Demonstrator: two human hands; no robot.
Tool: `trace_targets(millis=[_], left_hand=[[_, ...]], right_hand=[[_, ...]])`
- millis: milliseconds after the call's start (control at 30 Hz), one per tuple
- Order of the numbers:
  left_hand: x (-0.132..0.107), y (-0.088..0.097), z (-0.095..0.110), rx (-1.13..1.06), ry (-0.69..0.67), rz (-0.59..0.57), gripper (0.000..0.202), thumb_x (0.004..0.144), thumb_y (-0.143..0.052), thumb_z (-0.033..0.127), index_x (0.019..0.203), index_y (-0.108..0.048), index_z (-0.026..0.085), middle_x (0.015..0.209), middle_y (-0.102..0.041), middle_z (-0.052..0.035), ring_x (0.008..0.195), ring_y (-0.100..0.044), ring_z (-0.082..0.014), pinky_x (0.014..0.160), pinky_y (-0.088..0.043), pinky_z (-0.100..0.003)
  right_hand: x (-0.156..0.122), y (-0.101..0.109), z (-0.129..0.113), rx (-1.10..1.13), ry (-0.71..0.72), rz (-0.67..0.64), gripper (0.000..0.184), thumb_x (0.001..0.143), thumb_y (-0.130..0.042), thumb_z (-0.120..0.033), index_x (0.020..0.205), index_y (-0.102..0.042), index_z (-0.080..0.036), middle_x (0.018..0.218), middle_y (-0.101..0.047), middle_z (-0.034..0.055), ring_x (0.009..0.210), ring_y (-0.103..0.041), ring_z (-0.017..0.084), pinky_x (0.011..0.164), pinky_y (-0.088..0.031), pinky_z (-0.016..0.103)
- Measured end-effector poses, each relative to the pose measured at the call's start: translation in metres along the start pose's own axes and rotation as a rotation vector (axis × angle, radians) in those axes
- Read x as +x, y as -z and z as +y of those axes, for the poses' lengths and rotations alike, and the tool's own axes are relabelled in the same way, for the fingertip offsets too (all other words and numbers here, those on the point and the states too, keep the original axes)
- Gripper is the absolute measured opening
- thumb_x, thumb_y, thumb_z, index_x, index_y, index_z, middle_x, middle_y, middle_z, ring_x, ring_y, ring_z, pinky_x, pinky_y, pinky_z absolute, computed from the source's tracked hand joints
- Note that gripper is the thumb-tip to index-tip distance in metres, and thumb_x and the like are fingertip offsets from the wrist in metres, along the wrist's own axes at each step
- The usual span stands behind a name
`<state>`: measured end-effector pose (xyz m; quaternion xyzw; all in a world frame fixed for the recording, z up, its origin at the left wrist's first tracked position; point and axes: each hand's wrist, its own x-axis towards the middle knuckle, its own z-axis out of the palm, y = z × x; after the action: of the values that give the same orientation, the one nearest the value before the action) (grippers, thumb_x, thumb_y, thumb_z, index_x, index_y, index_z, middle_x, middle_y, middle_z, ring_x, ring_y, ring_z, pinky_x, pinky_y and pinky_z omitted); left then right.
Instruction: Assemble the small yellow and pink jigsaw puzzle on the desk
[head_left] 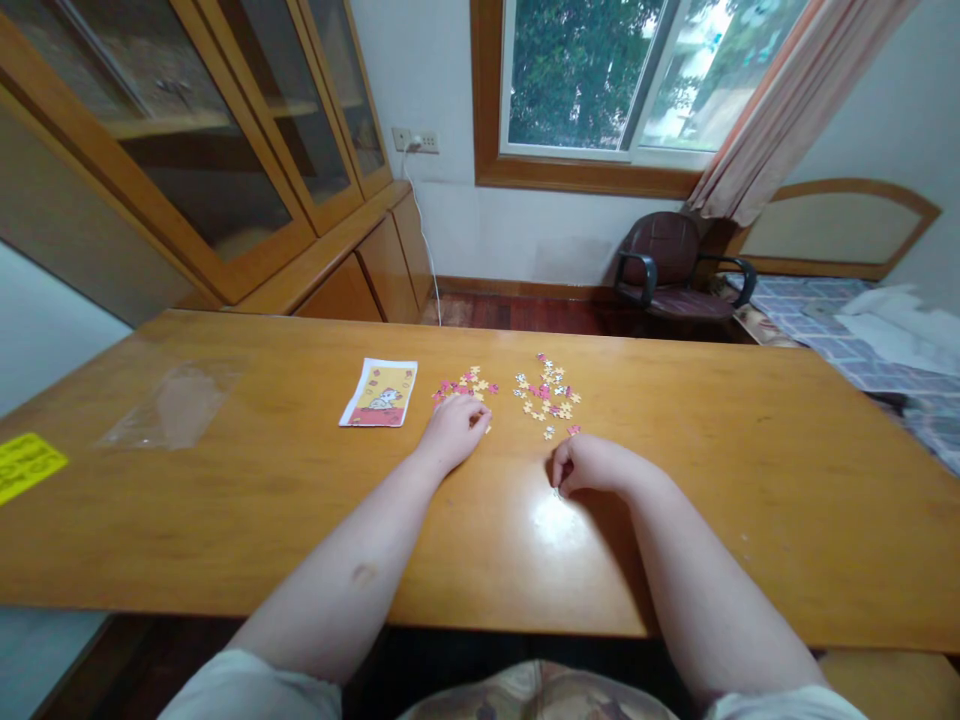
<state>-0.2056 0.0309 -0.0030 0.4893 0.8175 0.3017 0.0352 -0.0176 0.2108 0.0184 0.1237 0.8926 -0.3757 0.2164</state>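
My right hand is closed in a pinch, with its fingertips on a small pale jigsaw piece at the tabletop. Just beyond it lies the right-hand group of loose jigsaw pieces, in yellow, pink and white. My left hand rests at the near edge of another group of jigsaw pieces, partly covering them. Its fingers are curled together, and whatever they hold, if anything, is hidden. Left of that hand lies a picture card showing a white animal on yellow and pink.
A clear plastic bag and a yellow label lie on the left of the wooden table. Behind stand a glass-door cabinet, a dark office chair and a bed. A white cord hangs from the wall socket.
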Motion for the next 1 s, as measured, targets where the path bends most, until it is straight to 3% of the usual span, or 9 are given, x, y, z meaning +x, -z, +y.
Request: trace_targets(millis=[200,333,400,467,567,633,733,867,1000], left_hand=[[0.0,0.0,-0.001,0.002,0.016,0.011,0.021,0.086,-0.05,0.029,0.078,-0.068,0.02,0.092,-0.068,-0.0052,0.091,-0.057,-0.0211,0.087,-0.044,-0.035],[-0.001,0.0,-0.001,-0.002,0.015,0.009,0.022,0.087,-0.049,0.029,0.078,-0.068,0.02,0.093,-0.068,-0.0057,0.092,-0.057,-0.0211,0.087,-0.044,-0.036],[-0.001,0.001,-0.001,-0.008,0.014,0.004,0.022,0.087,-0.049,0.029,0.078,-0.068,0.021,0.094,-0.068,-0.0055,0.093,-0.057,-0.0211,0.088,-0.044,-0.036],[-0.001,0.001,0.0,-0.015,0.016,0.0,0.022,0.087,-0.049,0.029,0.078,-0.067,0.021,0.093,-0.069,-0.0051,0.093,-0.057,-0.0211,0.087,-0.044,-0.036],[-0.001,0.001,0.0,-0.017,0.018,0.002,0.022,0.086,-0.049,0.029,0.076,-0.067,0.021,0.092,-0.069,-0.0048,0.092,-0.058,-0.0211,0.087,-0.043,-0.036],[0.0,0.001,0.0,-0.018,0.017,0.005,0.021,0.086,-0.05,0.029,0.076,-0.067,0.02,0.092,-0.069,-0.0048,0.092,-0.058,-0.0213,0.087,-0.043,-0.036],[0.0,0.001,0.0,-0.025,0.014,0.008,0.021,0.086,-0.05,0.029,0.077,-0.067,0.02,0.093,-0.069,-0.0051,0.092,-0.058,-0.0213,0.087,-0.043,-0.036],[0.0,0.002,-0.001,-0.031,0.018,0.015,0.021,0.086,-0.05,0.029,0.077,-0.067,0.02,0.092,-0.069,-0.0052,0.091,-0.059,-0.021,0.088,-0.043,-0.036],[0.001,0.003,-0.004,-0.002,0.078,0.067,0.021,0.086,-0.049,0.03,0.078,-0.067,0.021,0.092,-0.069,-0.005,0.091,-0.058,-0.0213,0.087,-0.043,-0.036]], right_hand=[[-0.007,0.0,-0.011,-0.105,-0.048,0.032,0.01,0.058,-0.068,-0.016,0.066,-0.071,-0.023,0.061,-0.065,-0.0029,0.055,-0.055,0.012,0.049,-0.033,0.021],[-0.01,0.001,-0.011,-0.072,-0.006,0.008,0.008,0.059,-0.066,-0.016,0.065,-0.068,-0.022,0.059,-0.063,-0.0039,0.054,-0.054,0.012,0.049,-0.033,0.021],[-0.011,0.006,-0.007,-0.046,0.009,0.056,0.006,0.061,-0.066,-0.018,0.066,-0.066,-0.021,0.059,-0.062,-0.0037,0.055,-0.054,0.012,0.05,-0.034,0.021],[-0.009,0.014,0.001,-0.062,-0.031,0.233,0.003,0.067,-0.063,-0.021,0.069,-0.066,-0.021,0.062,-0.063,-0.0018,0.059,-0.056,0.013,0.053,-0.036,0.022],[-0.003,0.027,0.019,-0.241,-0.251,0.678,0.011,0.075,-0.058,-0.025,0.076,-0.067,-0.02,0.078,-0.067,0.0049,0.072,-0.059,0.017,0.061,-0.038,0.025],[0.002,0.033,0.031,-0.32,-0.335,0.785,0.014,0.078,-0.055,-0.022,0.081,-0.068,-0.02,0.09,-0.068,0.0081,0.08,-0.06,0.019,0.065,-0.039,0.026],[0.008,0.034,0.041,-0.325,-0.33,0.726,0.016,0.08,-0.055,-0.023,0.083,-0.071,-0.019,0.092,-0.068,0.0086,0.082,-0.061,0.019,0.068,-0.04,0.026],[0.008,0.031,0.039,-0.286,-0.185,0.645,0.017,0.081,-0.058,-0.026,0.082,-0.075,-0.022,0.092,-0.07,0.0065,0.084,-0.062,0.018,0.072,-0.043,0.025],[0.004,0.029,0.035,-0.215,-0.164,0.47,0.013,0.074,-0.066,-0.027,0.079,-0.077,-0.026,0.085,-0.074,0.0039,0.076,-0.065,0.019,0.067,-0.045,0.025]])
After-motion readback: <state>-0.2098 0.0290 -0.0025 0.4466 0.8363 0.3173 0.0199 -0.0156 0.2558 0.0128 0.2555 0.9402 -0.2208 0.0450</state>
